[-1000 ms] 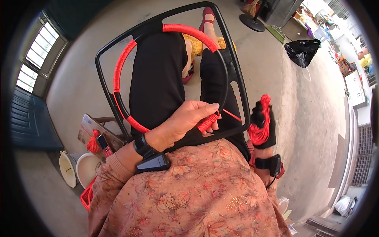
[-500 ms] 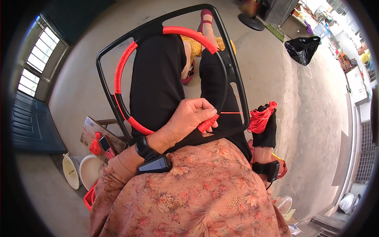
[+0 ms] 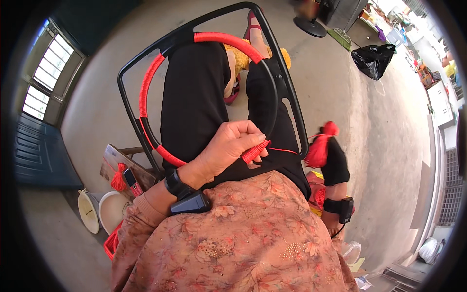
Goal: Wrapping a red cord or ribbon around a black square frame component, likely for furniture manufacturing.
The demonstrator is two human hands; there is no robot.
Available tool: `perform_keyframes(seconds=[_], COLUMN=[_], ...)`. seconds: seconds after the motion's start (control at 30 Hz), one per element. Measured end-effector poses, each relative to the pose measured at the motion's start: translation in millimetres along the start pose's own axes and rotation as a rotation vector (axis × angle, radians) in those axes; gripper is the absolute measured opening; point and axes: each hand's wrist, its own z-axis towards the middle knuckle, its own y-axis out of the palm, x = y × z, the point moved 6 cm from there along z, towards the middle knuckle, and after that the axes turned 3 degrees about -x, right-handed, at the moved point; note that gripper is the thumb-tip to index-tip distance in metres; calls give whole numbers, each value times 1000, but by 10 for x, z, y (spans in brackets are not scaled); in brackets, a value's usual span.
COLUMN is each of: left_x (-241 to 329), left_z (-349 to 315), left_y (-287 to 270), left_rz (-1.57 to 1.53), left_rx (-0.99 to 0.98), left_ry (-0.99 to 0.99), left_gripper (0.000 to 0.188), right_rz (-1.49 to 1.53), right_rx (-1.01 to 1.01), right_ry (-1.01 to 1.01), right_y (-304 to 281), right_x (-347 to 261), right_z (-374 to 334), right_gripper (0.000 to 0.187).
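A black frame [image 3: 288, 87] with a round ring inside it rests across my thighs. Red cord [image 3: 144, 95] is wound tightly round several stretches of the ring, with bare black stretches between. My left hand [image 3: 226, 148] is closed on the near part of the ring, thumb and fingers pinching the red winding [image 3: 254, 152] there. From that winding a thin red strand curves right to a hank of red cord [image 3: 318, 152]. My right hand [image 3: 336, 163], in a black glove, holds the hank out beyond the frame's right side; motion blurs its fingers.
At the left a wooden stool [image 3: 116, 163] bears a red cord bundle [image 3: 118, 180] and a red phone [image 3: 132, 181]. Beside it are a pale bucket [image 3: 111, 209] and a red basket [image 3: 111, 243]. A black plastic bag [image 3: 373, 59] lies on the floor at the far right.
My right hand has moved slightly outward, swinging the hank. The strand, straight before, now sags in a curve. The ring and frame have shifted a little up and left; my left hand keeps its grip.
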Motion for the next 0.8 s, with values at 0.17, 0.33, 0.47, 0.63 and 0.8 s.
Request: perform_keyframes(seconds=[0.17, 0.33, 0.47, 0.63, 0.8], left_x=[-2, 14, 24, -67, -127], left_z=[-7, -19, 3, 47, 91], left_y=[30, 38, 35, -94, -120], left_rz=[51, 57, 114, 41, 71], left_rx=[32, 1, 15, 36, 34], left_ry=[-6, 46, 120, 82, 56], left_gripper=[16, 15, 15, 24, 33], right_rz=[-1061, -485, -401, -214, -55], right_rx=[-522, -539, -661, -558, -476], right_ry=[-150, -120, -37, 63, 59], right_y=[1070, 1487, 1844, 1775, 1731], right_x=[44, 168, 290, 430, 499], right_z=[-139, 36, 103, 210, 302], right_gripper=[45, 42, 43, 43, 43])
